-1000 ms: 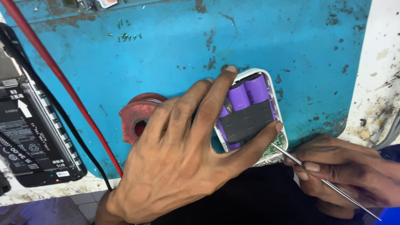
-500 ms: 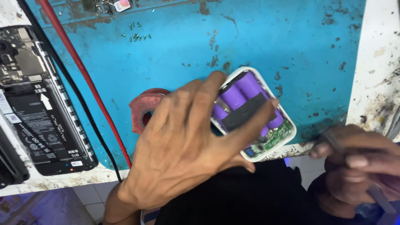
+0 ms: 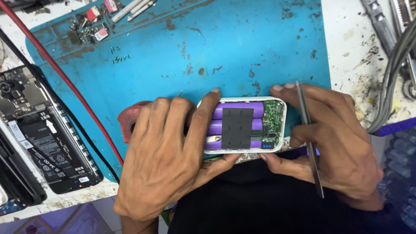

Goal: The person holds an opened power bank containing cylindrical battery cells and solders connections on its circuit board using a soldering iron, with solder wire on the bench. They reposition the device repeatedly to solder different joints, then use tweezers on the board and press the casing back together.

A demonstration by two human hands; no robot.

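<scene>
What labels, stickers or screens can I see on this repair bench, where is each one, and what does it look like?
Phone battery label: far left, inside the opened phone; black rectangle, white print and an arrow.
White stickers: small strips at that phone's lower end.
Black tape patch: plain rectangle across the purple cells in the white case held by the left hand and right hand.
No lit screens.

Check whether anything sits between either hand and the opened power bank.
Nothing visible does. The left hand lies directly on the opened power bank, fingers over its purple cells. The right hand grips its circuit-board end while also pinching metal tweezers, which lie outside the casing.
</scene>
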